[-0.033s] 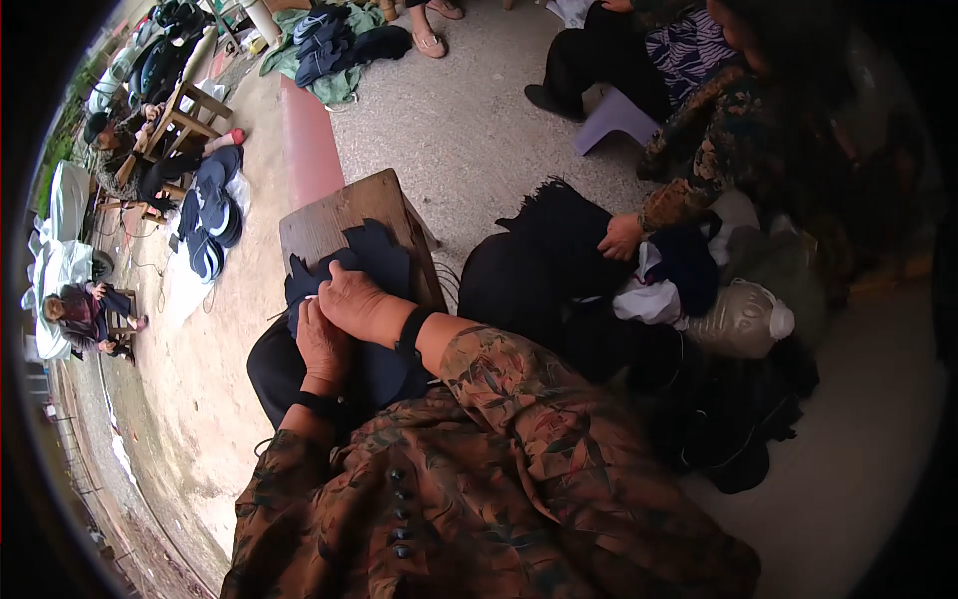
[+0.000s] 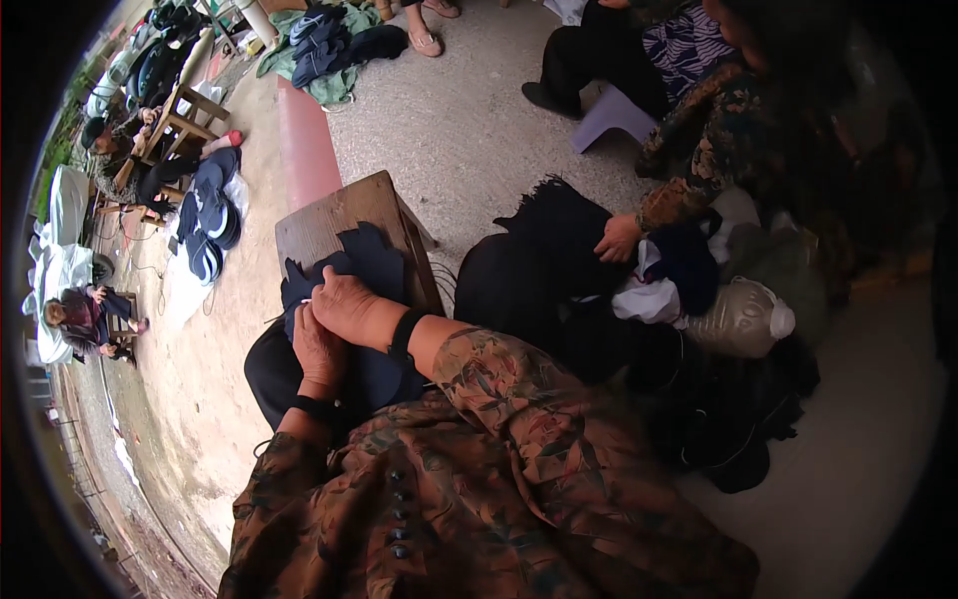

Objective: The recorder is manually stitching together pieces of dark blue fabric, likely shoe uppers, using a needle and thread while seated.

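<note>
Right hand (image 2: 344,305) edged leftward, its grip unclear, left hand (image 2: 318,349) pinching navy cloth (image 2: 373,254)

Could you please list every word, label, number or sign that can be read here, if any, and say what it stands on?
No text can be read.
The navy cloth by the left hand and right hand shows no lettering.
Any marking on the plastic bottle is too blurred to read.
Any on the distant white wrapping is too small.
</note>
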Demonstrator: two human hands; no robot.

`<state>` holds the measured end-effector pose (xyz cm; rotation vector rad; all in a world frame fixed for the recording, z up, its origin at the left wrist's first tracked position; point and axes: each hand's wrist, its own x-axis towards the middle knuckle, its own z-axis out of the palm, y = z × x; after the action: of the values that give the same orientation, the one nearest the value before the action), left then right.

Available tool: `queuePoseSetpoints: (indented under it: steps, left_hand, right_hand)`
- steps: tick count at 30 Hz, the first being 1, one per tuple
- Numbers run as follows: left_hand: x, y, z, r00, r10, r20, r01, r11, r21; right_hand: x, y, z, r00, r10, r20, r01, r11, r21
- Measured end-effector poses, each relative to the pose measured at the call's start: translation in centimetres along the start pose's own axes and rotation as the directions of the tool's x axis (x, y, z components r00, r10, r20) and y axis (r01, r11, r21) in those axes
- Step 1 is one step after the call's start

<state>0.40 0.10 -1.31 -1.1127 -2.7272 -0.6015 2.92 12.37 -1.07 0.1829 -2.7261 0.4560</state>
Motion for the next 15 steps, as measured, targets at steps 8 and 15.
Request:
queuePoseSetpoints:
  steps: [8,15]
  left_hand:
    - [-0.2,-0.1,-0.1,1.0,0.012,-0.017,-0.012,0.999,0.037]
    - [0.0,0.3,-0.1,0.999,0.008,-0.041,-0.009,1.0,-0.016]
  right_hand:
    - [2.6,0.5,-1.2,0.947,-0.027,0.321,-0.017,0.991,0.136]
    - [-1.2,3.2,-4.2,0.956,-0.11,0.274,0.044,0.97,0.238]
